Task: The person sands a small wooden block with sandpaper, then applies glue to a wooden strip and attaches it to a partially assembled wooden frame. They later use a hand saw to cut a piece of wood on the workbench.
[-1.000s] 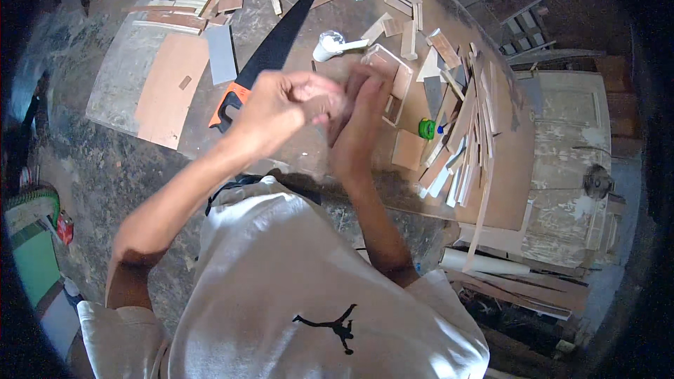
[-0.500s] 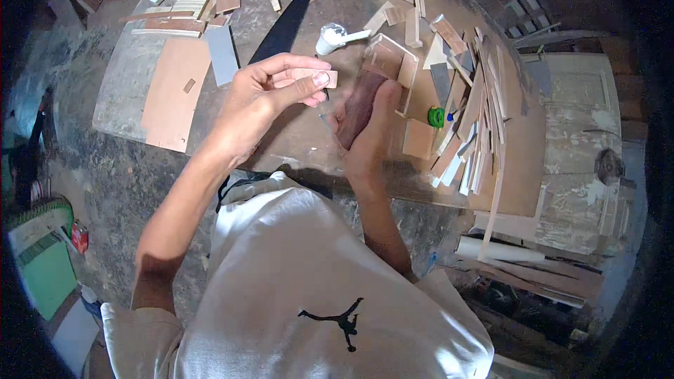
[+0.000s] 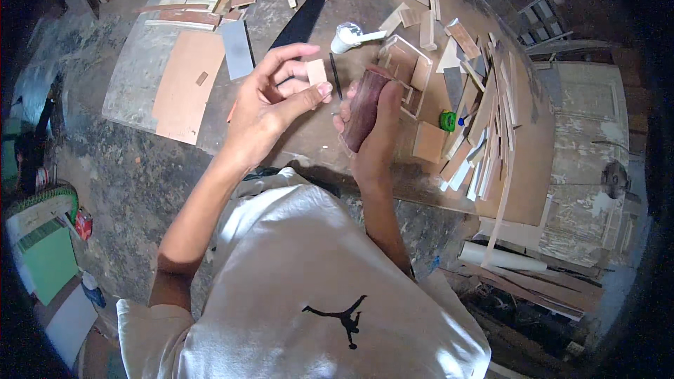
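Note:
Between the thumb and fingers of my left hand is a small flat piece of pale wood, held up above the worktable. My right hand is wrapped round a dark red-brown block with a rough-looking surface, perhaps sandpaper. The two hands are apart, and the block does not touch the wood piece. On the table between them lies a thin black stick, like a pencil. Just beyond stands a white cup with a pale flat stick across its rim. A small open wooden box frame sits right of the block.
A black saw blade lies beyond my left hand. At left are a brown board and a grey strip. Wood strips pile up at right, beside a green tape measure. More offcuts line the far side.
My left hand has turned the wood piece from lying sideways to standing more upright. My right hand has tilted the block slightly and still grips it. The whole view has shifted a little.

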A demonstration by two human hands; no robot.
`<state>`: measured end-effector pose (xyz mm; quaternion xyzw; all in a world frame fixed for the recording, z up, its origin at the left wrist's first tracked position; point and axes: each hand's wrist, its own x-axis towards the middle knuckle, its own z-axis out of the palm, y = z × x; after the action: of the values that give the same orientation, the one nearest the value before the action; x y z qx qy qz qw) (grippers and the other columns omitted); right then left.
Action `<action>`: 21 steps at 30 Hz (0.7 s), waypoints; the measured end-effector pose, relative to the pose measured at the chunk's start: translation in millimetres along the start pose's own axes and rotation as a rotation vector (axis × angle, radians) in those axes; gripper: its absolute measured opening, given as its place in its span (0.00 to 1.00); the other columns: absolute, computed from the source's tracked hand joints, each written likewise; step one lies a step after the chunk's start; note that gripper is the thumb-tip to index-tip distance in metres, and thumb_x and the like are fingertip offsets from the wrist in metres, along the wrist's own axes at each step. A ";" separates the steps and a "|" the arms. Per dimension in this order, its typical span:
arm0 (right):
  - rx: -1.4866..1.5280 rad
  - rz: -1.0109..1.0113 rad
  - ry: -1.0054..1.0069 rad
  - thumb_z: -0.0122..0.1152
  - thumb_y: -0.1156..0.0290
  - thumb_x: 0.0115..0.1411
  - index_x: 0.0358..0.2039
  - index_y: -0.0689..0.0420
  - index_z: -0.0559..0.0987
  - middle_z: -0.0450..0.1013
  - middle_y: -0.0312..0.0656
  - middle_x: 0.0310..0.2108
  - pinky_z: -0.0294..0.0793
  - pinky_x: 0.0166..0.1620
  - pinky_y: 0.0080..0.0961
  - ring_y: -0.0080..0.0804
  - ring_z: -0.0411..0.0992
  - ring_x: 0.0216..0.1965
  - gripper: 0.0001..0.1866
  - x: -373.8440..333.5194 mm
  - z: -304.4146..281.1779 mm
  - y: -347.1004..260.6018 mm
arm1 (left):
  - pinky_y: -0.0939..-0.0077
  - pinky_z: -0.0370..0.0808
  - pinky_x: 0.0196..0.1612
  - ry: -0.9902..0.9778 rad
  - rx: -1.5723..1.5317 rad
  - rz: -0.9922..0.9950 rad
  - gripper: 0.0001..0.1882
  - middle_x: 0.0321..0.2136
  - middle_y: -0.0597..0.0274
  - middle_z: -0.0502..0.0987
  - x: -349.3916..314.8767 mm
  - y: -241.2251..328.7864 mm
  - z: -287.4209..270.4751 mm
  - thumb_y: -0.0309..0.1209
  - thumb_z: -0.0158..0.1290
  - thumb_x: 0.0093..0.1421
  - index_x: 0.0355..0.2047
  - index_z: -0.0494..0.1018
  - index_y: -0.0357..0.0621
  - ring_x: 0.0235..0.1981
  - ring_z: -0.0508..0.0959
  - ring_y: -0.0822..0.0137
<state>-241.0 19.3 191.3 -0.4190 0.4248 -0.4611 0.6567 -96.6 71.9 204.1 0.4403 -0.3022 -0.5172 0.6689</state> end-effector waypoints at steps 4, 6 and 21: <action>-0.025 -0.051 -0.054 0.40 0.43 0.70 0.54 0.51 0.66 0.66 0.33 0.33 0.66 0.24 0.15 0.16 0.65 0.24 0.25 1.9 -1.2 -2.1 | 0.79 0.74 0.47 -0.006 0.087 0.059 0.17 0.42 0.61 0.78 -1.7 -6.6 -4.9 0.24 0.56 0.62 0.51 0.72 0.37 0.39 0.78 0.74; -0.008 -0.051 -0.071 0.40 0.44 0.71 0.54 0.51 0.66 0.66 0.33 0.33 0.66 0.24 0.15 0.16 0.64 0.24 0.25 3.2 0.0 -5.2 | 0.81 0.74 0.47 -0.019 0.089 0.081 0.14 0.41 0.63 0.79 -4.3 -6.3 -4.6 0.26 0.57 0.63 0.49 0.74 0.37 0.40 0.77 0.77; -0.278 -0.264 -0.229 0.42 0.62 0.72 0.52 0.57 0.69 0.66 0.37 0.34 0.67 0.41 0.24 0.24 0.64 0.34 0.15 13.7 19.3 -15.7 | 0.81 0.76 0.40 -0.022 0.159 -0.056 0.11 0.34 0.61 0.81 -11.6 -0.3 4.4 0.28 0.57 0.63 0.44 0.77 0.36 0.34 0.79 0.75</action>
<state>-223.8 5.6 209.3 -0.6073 0.3483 -0.4295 0.5704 -103.8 81.8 206.4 0.4945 -0.3372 -0.5149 0.6137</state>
